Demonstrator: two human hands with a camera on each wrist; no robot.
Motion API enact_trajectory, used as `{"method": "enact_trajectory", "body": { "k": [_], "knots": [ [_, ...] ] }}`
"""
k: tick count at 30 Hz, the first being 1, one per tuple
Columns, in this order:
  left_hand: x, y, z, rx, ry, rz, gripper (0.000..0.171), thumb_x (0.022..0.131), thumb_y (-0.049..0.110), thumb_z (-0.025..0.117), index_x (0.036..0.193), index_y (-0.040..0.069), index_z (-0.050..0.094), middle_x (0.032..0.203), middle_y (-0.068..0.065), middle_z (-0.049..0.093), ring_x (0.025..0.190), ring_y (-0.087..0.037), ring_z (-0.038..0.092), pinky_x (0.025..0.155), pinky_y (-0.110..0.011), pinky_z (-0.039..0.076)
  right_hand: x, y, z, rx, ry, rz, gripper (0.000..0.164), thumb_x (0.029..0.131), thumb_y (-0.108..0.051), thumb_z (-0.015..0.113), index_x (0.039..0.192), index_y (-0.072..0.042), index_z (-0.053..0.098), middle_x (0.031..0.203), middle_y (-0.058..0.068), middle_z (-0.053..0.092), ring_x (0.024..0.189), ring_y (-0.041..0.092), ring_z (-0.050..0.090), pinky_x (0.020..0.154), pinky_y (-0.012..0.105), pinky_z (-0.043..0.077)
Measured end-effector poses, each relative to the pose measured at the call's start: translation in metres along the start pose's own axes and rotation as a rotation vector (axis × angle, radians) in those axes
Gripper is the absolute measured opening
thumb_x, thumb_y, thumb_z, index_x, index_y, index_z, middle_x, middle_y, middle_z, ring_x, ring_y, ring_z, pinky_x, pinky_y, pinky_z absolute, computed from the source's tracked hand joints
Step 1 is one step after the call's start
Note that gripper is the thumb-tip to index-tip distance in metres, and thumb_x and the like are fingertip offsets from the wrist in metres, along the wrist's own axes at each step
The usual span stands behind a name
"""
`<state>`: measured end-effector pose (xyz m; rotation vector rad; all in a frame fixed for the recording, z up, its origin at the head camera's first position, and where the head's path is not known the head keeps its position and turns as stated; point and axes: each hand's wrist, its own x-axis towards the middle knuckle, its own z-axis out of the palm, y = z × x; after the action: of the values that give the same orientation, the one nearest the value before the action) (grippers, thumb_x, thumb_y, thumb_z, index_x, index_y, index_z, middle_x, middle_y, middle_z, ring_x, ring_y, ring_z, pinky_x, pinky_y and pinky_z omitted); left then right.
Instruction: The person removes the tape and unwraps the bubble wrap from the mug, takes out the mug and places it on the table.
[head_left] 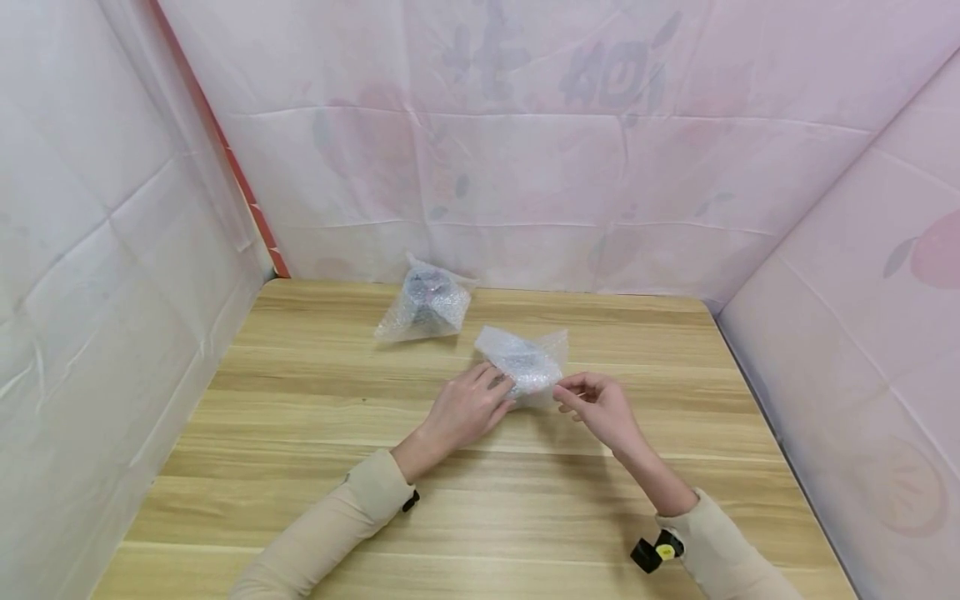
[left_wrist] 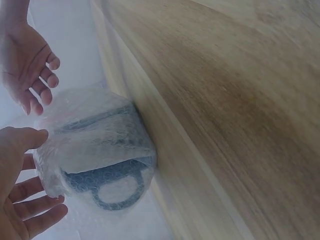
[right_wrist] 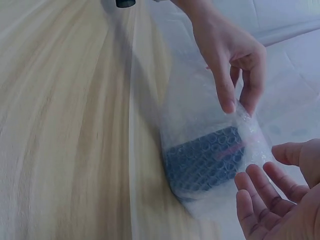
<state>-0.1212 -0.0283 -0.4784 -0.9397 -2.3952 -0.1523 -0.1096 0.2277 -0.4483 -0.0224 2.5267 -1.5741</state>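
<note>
A bubble-wrapped mug (head_left: 523, 360) stands on the wooden table in front of me. Through the clear wrap, the left wrist view shows its dark blue body and a looped handle (left_wrist: 120, 194). My left hand (head_left: 465, 406) is at its left side and pinches the upper part of the bubble wrap (right_wrist: 252, 140) between thumb and fingers. On the other side, my right hand (head_left: 600, 410) is beside the wrap with its fingers loosely bent and the thumb apart from them. Nothing is visible inside that hand in the right wrist view.
A second bubble-wrapped package (head_left: 427, 302) with something dark inside sits farther back and to the left, near the table's rear edge. Pale printed cloth (head_left: 525, 167) hangs behind the wooden table (head_left: 300, 400) and along both sides.
</note>
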Motion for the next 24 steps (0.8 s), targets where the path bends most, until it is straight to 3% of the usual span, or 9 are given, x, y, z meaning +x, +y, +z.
{"method": "enact_trajectory", "body": {
  "k": [10,17,24],
  "knots": [
    [0.001,0.002,0.000,-0.015,-0.009,-0.009,0.025,0.097,0.039,0.076,0.114,0.021,0.074,0.114,0.000,0.075,0.109,-0.017,0.072,0.088,-0.026,0.064,0.000,-0.006,0.008,0.095,-0.015,0.061,0.036,0.100,-0.025,0.074,0.121,0.004,0.072,0.105,0.017,0.079,0.084,0.009,0.075,0.073,0.031,0.064],
    [0.001,0.002,0.001,-0.025,0.008,-0.017,0.020,0.095,0.037,0.078,0.104,0.020,0.073,0.109,0.000,0.075,0.105,-0.016,0.074,0.082,-0.026,0.065,0.003,-0.009,0.015,0.100,-0.023,0.086,0.034,0.100,-0.024,0.073,0.119,0.004,0.074,0.107,0.016,0.081,0.085,0.012,0.076,0.075,0.033,0.065],
    [0.001,0.002,0.000,-0.062,-0.008,-0.030,0.020,0.096,0.037,0.078,0.104,0.019,0.073,0.111,-0.001,0.075,0.106,-0.019,0.074,0.082,-0.028,0.065,0.005,-0.009,0.019,0.081,-0.033,0.084,0.031,0.102,-0.025,0.071,0.117,0.002,0.076,0.110,0.019,0.080,0.087,0.018,0.076,0.075,0.034,0.064]
  ]
}}
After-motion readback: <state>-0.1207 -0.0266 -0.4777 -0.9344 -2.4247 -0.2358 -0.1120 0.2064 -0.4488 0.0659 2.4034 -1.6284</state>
